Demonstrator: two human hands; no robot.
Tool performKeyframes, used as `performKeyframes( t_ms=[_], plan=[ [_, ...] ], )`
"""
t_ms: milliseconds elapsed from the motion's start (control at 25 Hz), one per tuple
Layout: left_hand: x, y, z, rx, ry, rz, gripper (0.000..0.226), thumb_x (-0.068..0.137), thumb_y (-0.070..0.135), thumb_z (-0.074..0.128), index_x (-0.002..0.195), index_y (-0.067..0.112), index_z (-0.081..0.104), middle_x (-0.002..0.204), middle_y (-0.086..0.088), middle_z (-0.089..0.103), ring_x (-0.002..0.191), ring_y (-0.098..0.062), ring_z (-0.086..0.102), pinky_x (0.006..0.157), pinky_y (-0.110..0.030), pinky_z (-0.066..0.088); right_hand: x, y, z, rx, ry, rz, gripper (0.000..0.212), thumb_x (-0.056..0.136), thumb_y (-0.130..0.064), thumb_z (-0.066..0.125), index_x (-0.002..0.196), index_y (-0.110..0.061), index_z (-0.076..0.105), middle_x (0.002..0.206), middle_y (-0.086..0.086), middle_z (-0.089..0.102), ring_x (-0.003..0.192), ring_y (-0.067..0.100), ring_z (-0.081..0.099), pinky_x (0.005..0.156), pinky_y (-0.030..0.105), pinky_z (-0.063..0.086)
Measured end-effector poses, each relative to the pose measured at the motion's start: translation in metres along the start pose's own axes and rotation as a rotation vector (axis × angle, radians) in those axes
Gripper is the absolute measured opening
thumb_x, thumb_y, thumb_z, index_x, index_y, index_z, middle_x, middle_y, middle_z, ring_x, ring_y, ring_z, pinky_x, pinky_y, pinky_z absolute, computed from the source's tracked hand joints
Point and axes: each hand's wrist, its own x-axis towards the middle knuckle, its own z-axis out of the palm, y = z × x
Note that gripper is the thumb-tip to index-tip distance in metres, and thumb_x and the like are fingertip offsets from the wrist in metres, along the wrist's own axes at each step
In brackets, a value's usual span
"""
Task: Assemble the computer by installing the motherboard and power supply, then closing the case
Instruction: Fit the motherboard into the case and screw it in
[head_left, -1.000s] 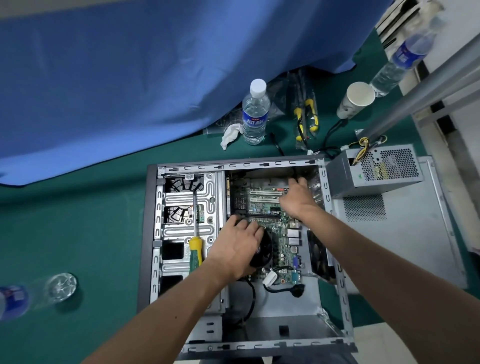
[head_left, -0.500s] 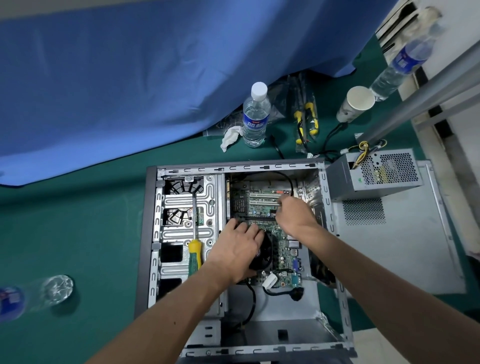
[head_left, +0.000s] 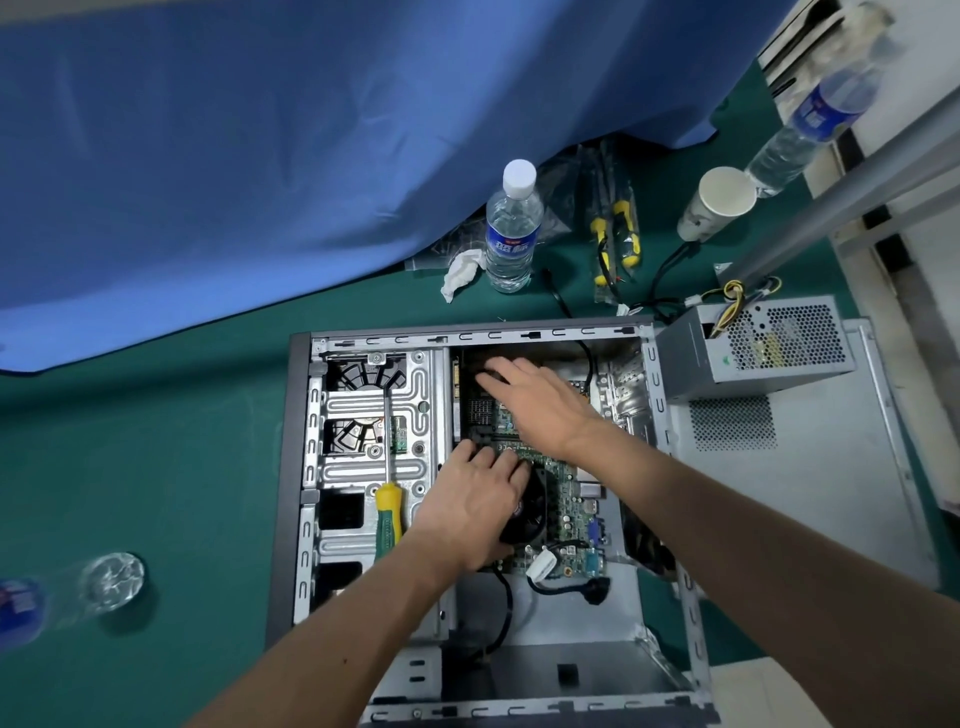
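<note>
Fingers (head_left: 488, 462) of the left hand (head_left: 475, 506) curl over the black cooler fan (head_left: 527, 512) on the motherboard (head_left: 563, 499), gripping it from above, the forearm reaching in from the lower left. Right hand (head_left: 537, 402) stretches across the far part of the board with its fingers straight and spread, palm down, holding nothing; whether the fingertips touch the board cannot be told. Its forearm comes in from the lower right, crossing over the case's right wall.

That motherboard lies flat inside the open computer case (head_left: 291, 467), in the right-hand bay, with black cables (head_left: 506, 608) trailing toward the near end. On the drive cage (head_left: 374, 410) in the left bay rests a screwdriver (head_left: 388, 512) with a yellow and green handle, its shaft pointing away.

Just beside the case's far right corner sits the power supply (head_left: 753, 345), outside the case, resting on the grey side panel (head_left: 810, 488). On the green mat (head_left: 156, 441) beyond stand a water bottle (head_left: 511, 228) and a paper cup (head_left: 719, 202), with yellow-handled pliers (head_left: 615, 234) between them.
</note>
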Motion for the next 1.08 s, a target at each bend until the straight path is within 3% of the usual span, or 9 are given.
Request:
performKeyframes(
  t_ms=[120, 280, 360, 480, 560, 600, 680, 760, 1080],
  plan=[
    [0.000, 0.000, 0.001, -0.009, -0.012, -0.002, 0.085, 0.082, 0.064, 0.063, 0.143, 0.010, 0.040, 0.124, -0.008, 0.053, 0.107, -0.029, 0.052, 0.097, -0.044, 0.032, -0.015, 0.002, 0.000, 0.120, 0.127, 0.013, 0.059, 0.083, 0.006, 0.055, 0.139, -0.013, 0.052, 0.140, 0.004, 0.049, 0.119, 0.024, 0.047, 0.097, 0.041, 0.047],
    [0.000, 0.000, 0.002, -0.022, -0.011, -0.004, 0.087, 0.080, 0.066, 0.064, 0.144, 0.011, 0.039, 0.125, -0.007, 0.053, 0.108, -0.029, 0.052, 0.096, -0.044, 0.032, -0.020, -0.004, -0.014, 0.300, -0.176, 0.170, 0.057, 0.091, 0.009, 0.044, 0.139, -0.019, 0.055, 0.152, -0.004, 0.043, 0.138, 0.020, 0.040, 0.117, 0.041, 0.030],
    [0.000, 0.000, 0.002, -0.007, -0.015, -0.008, 0.091, 0.081, 0.068, 0.061, 0.146, 0.012, 0.036, 0.126, -0.007, 0.052, 0.108, -0.028, 0.052, 0.096, -0.044, 0.032, -0.026, -0.005, -0.029, 0.278, -0.151, 0.217, 0.047, 0.092, 0.005, 0.044, 0.129, -0.016, 0.064, 0.149, -0.003, 0.047, 0.134, 0.021, 0.047, 0.115, 0.039, 0.034],
    [0.000, 0.001, 0.005, 0.005, -0.011, -0.010, 0.095, 0.081, 0.072, 0.058, 0.149, 0.012, 0.032, 0.127, -0.007, 0.052, 0.108, -0.028, 0.052, 0.096, -0.044, 0.032, -0.055, 0.003, -0.053, 0.222, 0.310, 0.216, 0.031, 0.092, -0.006, 0.040, 0.096, -0.010, 0.071, 0.110, 0.002, 0.066, 0.102, 0.020, 0.061, 0.090, 0.037, 0.051],
    [0.001, 0.001, 0.005, 0.011, -0.007, -0.013, 0.097, 0.080, 0.074, 0.058, 0.150, 0.013, 0.032, 0.128, -0.007, 0.052, 0.109, -0.027, 0.052, 0.095, -0.044, 0.033, -0.068, 0.021, -0.065, 0.195, 0.633, 0.301, 0.033, 0.090, -0.016, 0.035, 0.096, -0.009, 0.067, 0.100, 0.003, 0.062, 0.097, 0.017, 0.055, 0.084, 0.032, 0.049],
    [0.001, 0.000, 0.005, 0.016, -0.013, -0.016, 0.097, 0.079, 0.074, 0.058, 0.149, 0.013, 0.033, 0.127, -0.007, 0.052, 0.109, -0.027, 0.052, 0.095, -0.044, 0.033, -0.067, 0.033, -0.068, 0.201, 0.661, 0.390, 0.034, 0.093, -0.020, 0.034, 0.104, -0.010, 0.065, 0.106, 0.003, 0.060, 0.103, 0.017, 0.052, 0.088, 0.032, 0.046],
    [0.001, 0.001, 0.005, 0.037, -0.030, -0.021, 0.093, 0.079, 0.074, 0.058, 0.144, 0.012, 0.036, 0.124, -0.009, 0.052, 0.108, -0.026, 0.052, 0.095, -0.044, 0.033, -0.055, 0.051, -0.069, 0.244, 0.442, 0.537, 0.037, 0.101, -0.031, 0.036, 0.125, -0.012, 0.056, 0.123, 0.005, 0.054, 0.117, 0.020, 0.045, 0.100, 0.037, 0.040],
    [0.001, 0.007, 0.002, 0.048, -0.070, -0.025, 0.088, 0.081, 0.071, 0.058, 0.140, 0.010, 0.035, 0.124, -0.012, 0.050, 0.110, -0.027, 0.050, 0.099, -0.047, 0.033, -0.046, 0.056, -0.059, 0.199, 0.229, 0.543, 0.042, 0.105, -0.037, 0.034, 0.133, -0.010, 0.050, 0.130, 0.010, 0.051, 0.121, 0.025, 0.042, 0.103, 0.041, 0.037],
    [0.014, 0.018, 0.000, -0.085, -0.116, -0.080, 0.078, 0.080, 0.059, 0.067, 0.134, 0.009, 0.039, 0.126, -0.011, 0.046, 0.115, -0.030, 0.046, 0.100, -0.047, 0.039, -0.041, 0.060, -0.040, 0.160, 0.352, 0.565, 0.037, 0.104, -0.039, 0.037, 0.126, -0.014, 0.052, 0.125, 0.008, 0.050, 0.116, 0.028, 0.042, 0.093, 0.045, 0.039]
  ],
)
